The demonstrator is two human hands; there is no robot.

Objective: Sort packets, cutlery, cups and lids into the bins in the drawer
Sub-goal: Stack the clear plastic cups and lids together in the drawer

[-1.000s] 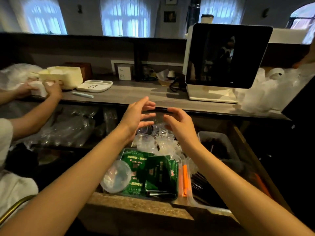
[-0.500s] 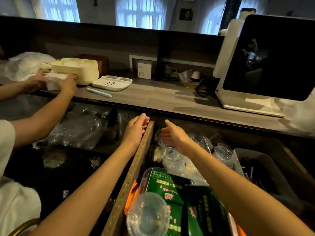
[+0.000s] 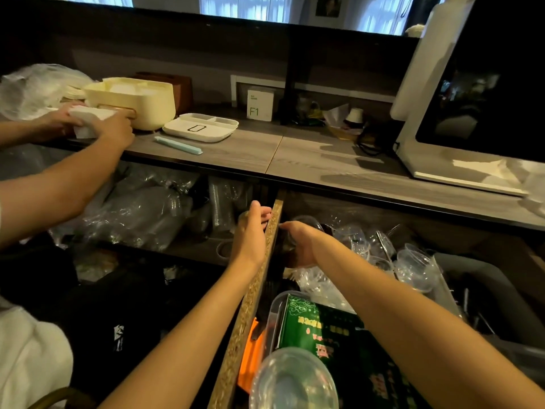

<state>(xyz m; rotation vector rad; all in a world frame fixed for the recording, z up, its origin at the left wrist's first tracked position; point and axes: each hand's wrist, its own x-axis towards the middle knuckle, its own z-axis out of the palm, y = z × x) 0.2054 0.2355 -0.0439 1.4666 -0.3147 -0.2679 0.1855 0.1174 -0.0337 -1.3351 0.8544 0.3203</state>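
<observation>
Both bare forearms reach forward and slightly inward, wrists nearly level. The left hand (image 3: 250,231) lies back-up with its fingers bent over an edge (fingertips partly hidden). The right hand (image 3: 298,246) turns thumb-side up, its fingers curled downward and mostly hidden.

White tray (image 3: 200,129), cream container (image 3: 138,98), screen (image 3: 483,84), blue pen (image 3: 178,145)

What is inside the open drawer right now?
In the drawer: green packets, a clear domed lid, something orange, loose clear plastic cups and a grey bin. The forearms cover the middle; the bin's dark contents are unreadable.
</observation>
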